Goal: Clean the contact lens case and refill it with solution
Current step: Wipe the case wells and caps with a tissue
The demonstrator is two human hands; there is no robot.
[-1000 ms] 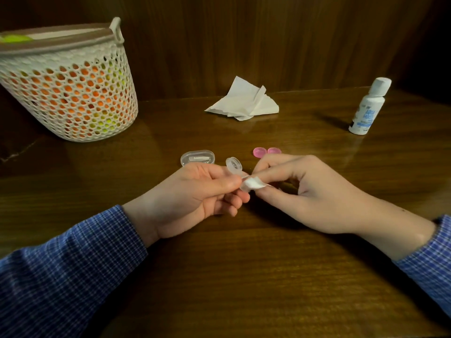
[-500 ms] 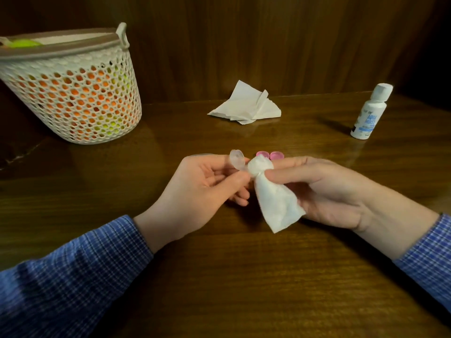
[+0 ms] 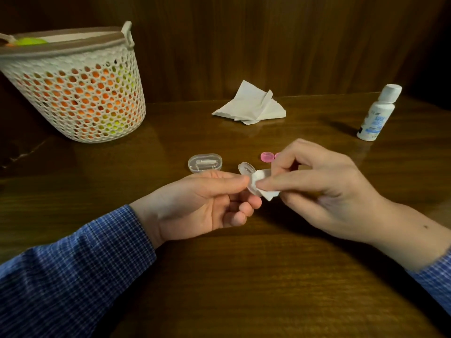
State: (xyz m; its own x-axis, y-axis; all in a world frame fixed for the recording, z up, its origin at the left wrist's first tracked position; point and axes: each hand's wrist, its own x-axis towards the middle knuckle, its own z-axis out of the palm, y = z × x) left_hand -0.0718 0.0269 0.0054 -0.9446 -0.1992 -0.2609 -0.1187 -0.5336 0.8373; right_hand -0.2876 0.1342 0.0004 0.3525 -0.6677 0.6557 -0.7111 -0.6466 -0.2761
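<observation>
Above the desk (image 3: pixel 244 276), the left hand (image 3: pixel 205 203) pinches the clear lens case (image 3: pixel 246 170), its long axis tilted up toward the far left. The right hand (image 3: pixel 319 189) pinches a tissue (image 3: pixel 262 178) into its nearer well.

The table (image 3: pixel 244 276) is dark wood with a glossy, smooth finish that shows the grain. The lens case (image 3: pixel 246 170) is clear, smooth plastic, and so is the small box (image 3: pixel 205 162) at its 9 o'clock. The caps (image 3: pixel 266 157) are pink glossy plastic. The tissue (image 3: pixel 262 178) is soft matt white paper. The basket (image 3: pixel 80 93), at 10 o'clock, is matt perforated plastic. The bottle (image 3: pixel 377 115) is white plastic. The sleeves (image 3: pixel 73 272) are checked cloth.
</observation>
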